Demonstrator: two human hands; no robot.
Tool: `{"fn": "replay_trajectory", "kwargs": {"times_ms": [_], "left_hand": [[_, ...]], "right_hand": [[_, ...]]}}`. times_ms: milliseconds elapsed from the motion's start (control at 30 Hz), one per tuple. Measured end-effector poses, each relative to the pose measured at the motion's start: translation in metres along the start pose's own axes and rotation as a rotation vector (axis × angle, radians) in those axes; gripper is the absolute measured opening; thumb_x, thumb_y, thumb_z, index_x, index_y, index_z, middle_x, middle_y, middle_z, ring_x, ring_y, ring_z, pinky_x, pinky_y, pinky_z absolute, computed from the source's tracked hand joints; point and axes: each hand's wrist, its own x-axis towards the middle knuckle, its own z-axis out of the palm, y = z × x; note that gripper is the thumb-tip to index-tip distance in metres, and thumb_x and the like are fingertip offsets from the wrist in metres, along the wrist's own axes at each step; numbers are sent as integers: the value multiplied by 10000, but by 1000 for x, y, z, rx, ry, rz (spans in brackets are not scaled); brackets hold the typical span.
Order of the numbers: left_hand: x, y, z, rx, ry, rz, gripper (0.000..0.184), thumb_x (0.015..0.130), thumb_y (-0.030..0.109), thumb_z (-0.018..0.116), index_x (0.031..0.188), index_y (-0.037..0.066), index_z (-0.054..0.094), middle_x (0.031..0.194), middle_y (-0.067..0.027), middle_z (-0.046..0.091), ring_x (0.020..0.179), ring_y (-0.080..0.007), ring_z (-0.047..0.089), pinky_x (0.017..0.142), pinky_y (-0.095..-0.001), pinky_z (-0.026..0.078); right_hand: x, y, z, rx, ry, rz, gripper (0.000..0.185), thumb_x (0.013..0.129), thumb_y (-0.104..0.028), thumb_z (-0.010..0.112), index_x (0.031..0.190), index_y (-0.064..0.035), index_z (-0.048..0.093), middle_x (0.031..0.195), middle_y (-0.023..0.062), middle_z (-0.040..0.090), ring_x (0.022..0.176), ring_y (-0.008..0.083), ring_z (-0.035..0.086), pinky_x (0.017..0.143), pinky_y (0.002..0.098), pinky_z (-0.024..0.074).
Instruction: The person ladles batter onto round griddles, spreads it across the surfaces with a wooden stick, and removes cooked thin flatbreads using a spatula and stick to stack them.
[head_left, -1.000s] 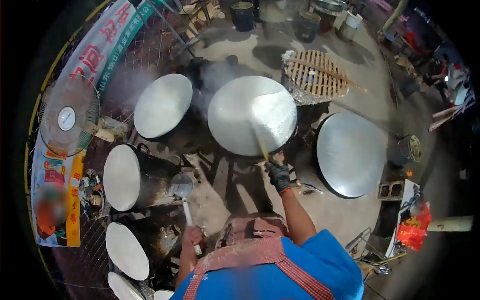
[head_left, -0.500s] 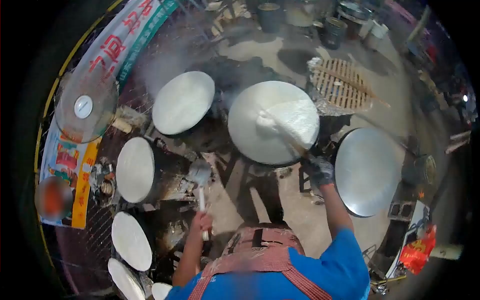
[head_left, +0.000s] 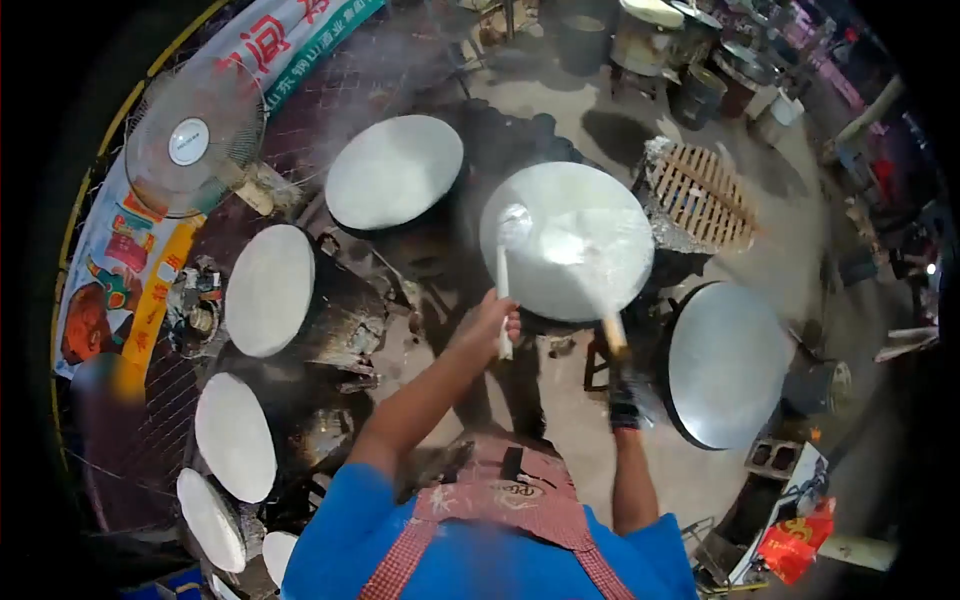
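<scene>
My left hand (head_left: 496, 322) is closed round the white handle of a scraper (head_left: 503, 272). Its broad metal blade is over the left part of the large round griddle (head_left: 567, 190), whose surface is covered with a white layer. My right hand (head_left: 626, 396), in a dark glove, grips a wooden-handled tool (head_left: 614, 332) at the griddle's near edge. That tool slants up to a pale, blurred end near the griddle's middle; its exact kind cannot be made out. To the right of my right hand is a bare grey griddle (head_left: 725, 365).
White-topped round griddles stand on the left: one at the back (head_left: 395, 172), one in the middle (head_left: 270, 290), one nearer (head_left: 235, 437). A fan (head_left: 190, 140) stands beyond them by a banner (head_left: 140, 250). A slatted wooden rack (head_left: 703, 195) lies behind right; pots (head_left: 640, 45) stand at the back.
My left hand has brought the scraper up and right, from beside the griddle to over it. My right hand has moved down and slightly left, still gripping its tool. The view has shifted.
</scene>
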Motion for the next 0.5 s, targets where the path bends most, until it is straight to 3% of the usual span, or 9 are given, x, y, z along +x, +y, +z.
{"fn": "replay_trajectory", "kwargs": {"times_ms": [67, 167, 200, 233, 300, 333, 433, 467, 500], "left_hand": [[11, -12, 9, 5, -50, -60, 172, 795, 57, 436, 870, 155, 316, 527, 17, 282, 379, -70, 278, 329, -215, 252], [-19, 0, -54, -693, -573, -446, 105, 832, 182, 464, 820, 133, 372, 495, 30, 281, 346, -65, 272, 294, -200, 234], [-63, 1, -58, -355, -349, -215, 83, 849, 205, 449, 852, 155, 383, 497, 32, 281, 342, -63, 268, 284, -199, 228], [-98, 4, -60, -13, -116, 10, 67, 865, 227, 434, 883, 177, 394, 498, 34, 281, 338, -61, 263, 274, -199, 222], [-103, -3, -85, -107, -126, -128, 77, 868, 227, 428, 934, 208, 394, 502, 31, 288, 337, -61, 265, 259, -201, 220], [-105, -9, -93, -170, -138, -186, 96, 869, 227, 425, 960, 224, 394, 504, 29, 291, 337, -61, 265, 251, -201, 219], [-102, -2, -104, -467, -221, -440, 285, 901, 241, 347, 1185, 254, 341, 522, 18, 331, 333, -68, 282, 260, -198, 258], [-109, 4, -105, -541, -278, -493, 388, 903, 251, 343, 1271, 285, 225, 541, 8, 345, 337, -60, 292, 263, -195, 266], [-116, 3, -111, -586, -436, -466, 405, 905, 252, 338, 1284, 288, 202, 545, 3, 347, 336, -59, 295, 264, -194, 271]], "right_hand": [[-8, 30, 72, -301, 180, -191, 290, 803, -351, 474, 966, -123, 551, 630, 140, 540, 571, 294, 540, 471, 409, 402], [-33, 44, 73, -286, 169, -313, 393, 781, -407, 492, 1038, -114, 544, 723, 181, 560, 605, 306, 539, 524, 400, 411], [-32, 36, 64, -196, 127, -344, 445, 774, -438, 493, 1081, -120, 541, 781, 206, 574, 632, 320, 542, 562, 396, 420], [-33, 29, 62, -339, 172, -348, 435, 771, -422, 510, 1081, -119, 543, 786, 195, 579, 633, 309, 546, 558, 392, 421], [-56, 18, 56, -642, 240, -342, 417, 763, -389, 543, 1079, -117, 546, 796, 174, 590, 634, 286, 553, 551, 383, 422], [-63, -11, 46, -745, 232, -225, 389, 748, -347, 585, 1051, -105, 557, 774, 105, 609, 633, 253, 566, 549, 371, 430], [-48, 12, 60, -329, 559, -470, 346, 738, -293, 570, 1035, -118, 544, 622, 100, 514, 543, 248, 506, 453, 371, 373], [-49, 7, 56, -469, 558, -385, 386, 749, -309, 567, 1070, -97, 532, 663, 113, 542, 569, 263, 522, 487, 365, 397], [-45, 14, 57, -425, 528, -399, 391, 756, -316, 561, 1073, -90, 528, 692, 115, 554, 588, 265, 533, 499, 361, 406]]}}
